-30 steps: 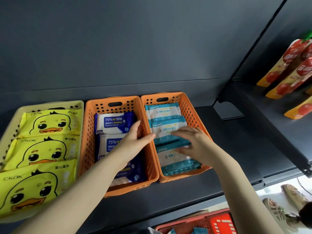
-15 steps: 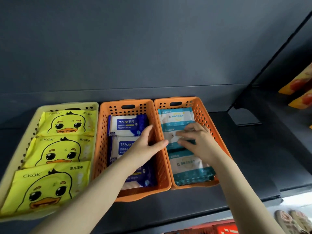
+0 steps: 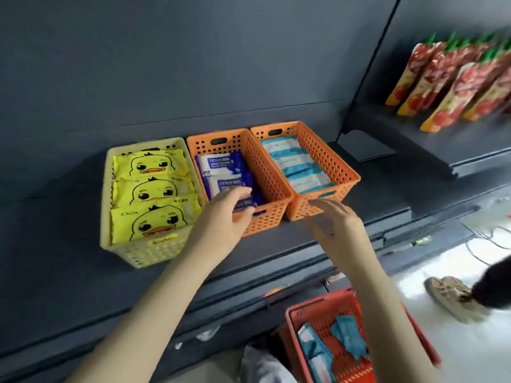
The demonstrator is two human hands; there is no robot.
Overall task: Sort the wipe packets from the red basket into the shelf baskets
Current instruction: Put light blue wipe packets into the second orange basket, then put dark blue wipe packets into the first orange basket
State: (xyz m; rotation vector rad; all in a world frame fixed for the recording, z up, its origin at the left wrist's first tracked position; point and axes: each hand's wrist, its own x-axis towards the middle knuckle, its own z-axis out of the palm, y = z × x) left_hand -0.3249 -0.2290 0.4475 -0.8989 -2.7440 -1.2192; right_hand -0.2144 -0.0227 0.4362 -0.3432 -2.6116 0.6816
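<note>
Three baskets stand in a row on the dark shelf (image 3: 69,244). The yellow basket (image 3: 146,254) holds duck-print wipe packets (image 3: 150,189). Blue alcohol wipe packets (image 3: 221,167) fill the middle orange basket (image 3: 266,175). In the right orange basket (image 3: 333,164) lie teal-and-white packets (image 3: 293,164). My left hand (image 3: 225,217) hovers at the middle basket's near end, fingers loosely curled, nothing clearly held. My right hand (image 3: 336,219) is spread and blurred in front of the right basket, holding nothing. Below, the red basket (image 3: 293,324) contains several teal packets (image 3: 348,337).
Tomato-print pouches (image 3: 453,78) stand on the neighbouring shelf at the upper right. A shoe (image 3: 448,297) and thin cables (image 3: 486,239) lie on the bright floor at the right. White cloth (image 3: 262,366) shows at the bottom edge.
My right hand has come out of the right orange basket, leaving the teal packets inside. My left hand drew back to the middle basket's front. The view pulled back, revealing the red basket.
</note>
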